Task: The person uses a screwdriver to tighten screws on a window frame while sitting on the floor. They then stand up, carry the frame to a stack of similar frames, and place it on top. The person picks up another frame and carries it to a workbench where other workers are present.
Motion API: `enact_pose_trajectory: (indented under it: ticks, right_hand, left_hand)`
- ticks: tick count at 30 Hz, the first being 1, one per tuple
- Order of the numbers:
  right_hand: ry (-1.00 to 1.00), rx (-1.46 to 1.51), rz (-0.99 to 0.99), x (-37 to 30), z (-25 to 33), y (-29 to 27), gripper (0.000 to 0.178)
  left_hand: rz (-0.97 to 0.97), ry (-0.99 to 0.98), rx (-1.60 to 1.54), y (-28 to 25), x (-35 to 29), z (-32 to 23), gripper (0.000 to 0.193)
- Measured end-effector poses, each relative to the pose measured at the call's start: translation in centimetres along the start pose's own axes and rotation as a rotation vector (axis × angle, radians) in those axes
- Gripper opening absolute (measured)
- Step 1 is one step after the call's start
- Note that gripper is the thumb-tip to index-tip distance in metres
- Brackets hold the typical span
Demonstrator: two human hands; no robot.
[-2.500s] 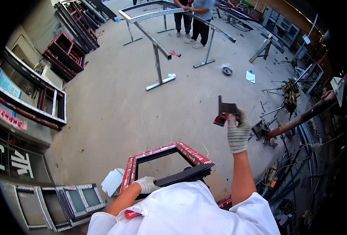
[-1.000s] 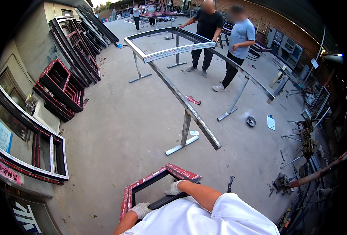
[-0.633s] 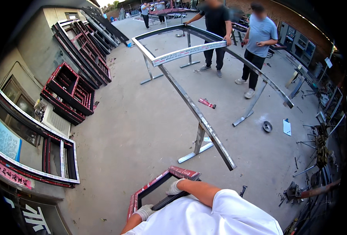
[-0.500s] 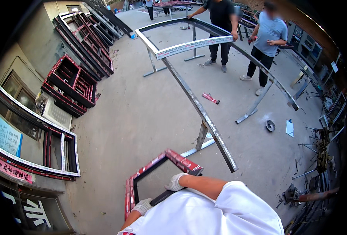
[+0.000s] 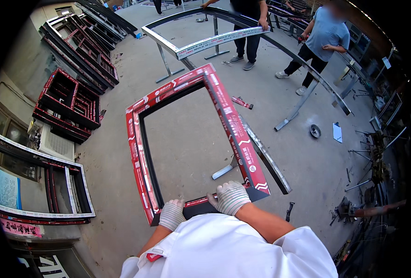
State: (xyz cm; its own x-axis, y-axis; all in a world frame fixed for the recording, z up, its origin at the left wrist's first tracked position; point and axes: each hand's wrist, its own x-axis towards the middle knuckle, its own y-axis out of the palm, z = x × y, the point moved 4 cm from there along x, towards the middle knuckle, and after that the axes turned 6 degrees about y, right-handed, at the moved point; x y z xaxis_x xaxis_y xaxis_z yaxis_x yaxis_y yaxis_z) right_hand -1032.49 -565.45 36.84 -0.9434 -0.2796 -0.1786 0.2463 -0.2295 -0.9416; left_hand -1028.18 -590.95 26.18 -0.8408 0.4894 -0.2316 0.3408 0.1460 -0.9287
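A rectangular window frame (image 5: 235, 132), black with red protective film, is raised in front of me, its far side tilted up. My left hand (image 5: 172, 215), in a striped knitted glove with bare fingertips, is closed on the near bar by the left corner. Gloved the same way, my right hand (image 5: 231, 198) grips that bar closer to the right corner, fingers over the top. The frame's right side partly hides a long steel rail (image 5: 265, 160) of a trestle stand. Across that stand's far end lies a white-filmed frame (image 5: 221, 41), held by a co-worker in black.
Another person (image 5: 323, 41) in a light blue shirt stands at the far right. More frames (image 5: 68, 102) lean and stack along the left wall. A round metal dish (image 5: 315, 131) and a red-wrapped piece (image 5: 242, 102) lie on the floor. Metal stands (image 5: 377, 160) crowd the right edge.
Both hands have lifted the red-filmed frame from low by my body, and it now rises higher and farther out in view. My view has shifted slightly right; the black-clad co-worker still holds the white-filmed frame.
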Motion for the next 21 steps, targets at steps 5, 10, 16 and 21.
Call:
enact_pose_trajectory:
  ticks: [5,10,16,21]
  right_hand:
    - [0.242,0.045,-0.11,0.3,-0.7,0.9,0.055]
    - [0.477,0.091,-0.09,0.1,-1.5,1.9,0.054]
    - [0.57,0.101,-0.049,1.1,-2.3,2.8,0.053]
    - [0.537,0.118,-0.114,1.9,-4.1,4.9,0.05]
  left_hand:
    - [0.054,0.233,0.056,-6.3,5.8,0.7,0.08]
    - [0.231,0.414,0.09,-8.3,10.3,0.2,0.073]
    - [0.269,0.485,0.114,-8.8,13.3,0.8,0.057]
    - [0.242,0.503,0.149,-9.6,14.3,0.8,0.047]
